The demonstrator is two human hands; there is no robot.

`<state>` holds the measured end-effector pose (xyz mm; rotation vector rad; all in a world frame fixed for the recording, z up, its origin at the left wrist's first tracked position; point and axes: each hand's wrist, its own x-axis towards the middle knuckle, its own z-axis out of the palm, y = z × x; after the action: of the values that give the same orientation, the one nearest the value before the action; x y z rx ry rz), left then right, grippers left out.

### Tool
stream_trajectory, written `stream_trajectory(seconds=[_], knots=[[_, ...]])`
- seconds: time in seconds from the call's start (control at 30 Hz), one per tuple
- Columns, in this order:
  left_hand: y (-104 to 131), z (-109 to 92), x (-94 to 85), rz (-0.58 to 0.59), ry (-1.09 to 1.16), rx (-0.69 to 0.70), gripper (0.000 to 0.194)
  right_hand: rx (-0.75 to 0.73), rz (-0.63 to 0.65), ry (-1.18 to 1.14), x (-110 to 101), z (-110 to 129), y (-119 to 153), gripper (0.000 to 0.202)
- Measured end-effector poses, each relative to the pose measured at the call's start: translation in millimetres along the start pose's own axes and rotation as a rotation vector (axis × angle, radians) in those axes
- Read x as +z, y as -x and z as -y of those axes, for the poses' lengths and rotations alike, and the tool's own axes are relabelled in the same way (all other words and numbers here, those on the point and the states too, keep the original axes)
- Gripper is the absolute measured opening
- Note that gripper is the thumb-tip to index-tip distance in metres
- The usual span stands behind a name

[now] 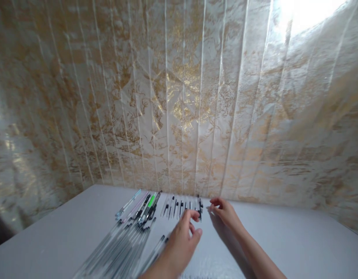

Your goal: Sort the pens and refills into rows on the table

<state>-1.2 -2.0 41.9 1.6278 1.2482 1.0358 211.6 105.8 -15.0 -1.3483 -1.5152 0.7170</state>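
My left hand is over the table, its fingers curled and apart, just in front of a row of clear pen parts with black tips. Nothing shows between its thumb and fingers. My right hand hovers to the right of that row, thumb and fingertips close together; whether something small is between them is too blurred to tell. A dark pen stands at the row's right end, between the two hands. Many thin grey refills with black ends lie fanned out left of my left hand.
Several pens, one bright green and one light blue, lie at the back left of the white table. More refills lie beside my left forearm. A shiny gold-patterned sheet hangs behind the table.
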Motion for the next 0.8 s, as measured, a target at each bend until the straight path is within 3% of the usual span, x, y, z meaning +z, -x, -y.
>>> stream_trajectory(seconds=[0.07, 0.1, 0.2, 0.27, 0.33, 0.5, 0.8], knots=[[-14.9, -12.1, -40.0, -0.021, -0.305, 0.106, 0.015, 0.105, 0.011, -0.112, -8.5, -4.9, -1.7, 0.018], [-22.3, -14.0, -63.1, -0.098, -0.486, 0.097, 0.014, 0.155, 0.023, -0.165, -12.0, -7.3, -2.0, 0.018], [-36.7, -2.8, -126.4, -0.231, -0.68, -0.028, 0.014, 0.223, 0.043, -0.254, -17.8, -12.4, -2.2, 0.02], [-38.1, 12.1, -150.8, -0.249, -0.797, -0.121, 0.015, 0.226, 0.047, -0.275, -17.6, -12.7, -3.0, 0.02], [-35.9, 25.6, -157.5, -0.246, -0.91, -0.186, 0.014, 0.236, 0.064, -0.293, -16.2, -10.4, -4.3, 0.019], [-36.4, 39.5, -139.9, -0.213, -1.112, -0.308, 0.016, 0.26, 0.11, -0.328, -23.8, -1.2, 0.3, 0.018], [-45.9, 40.6, -140.0, -0.157, -1.237, -0.315, 0.023, 0.306, 0.057, -0.432, -77.5, -17.3, 38.9, 0.026]])
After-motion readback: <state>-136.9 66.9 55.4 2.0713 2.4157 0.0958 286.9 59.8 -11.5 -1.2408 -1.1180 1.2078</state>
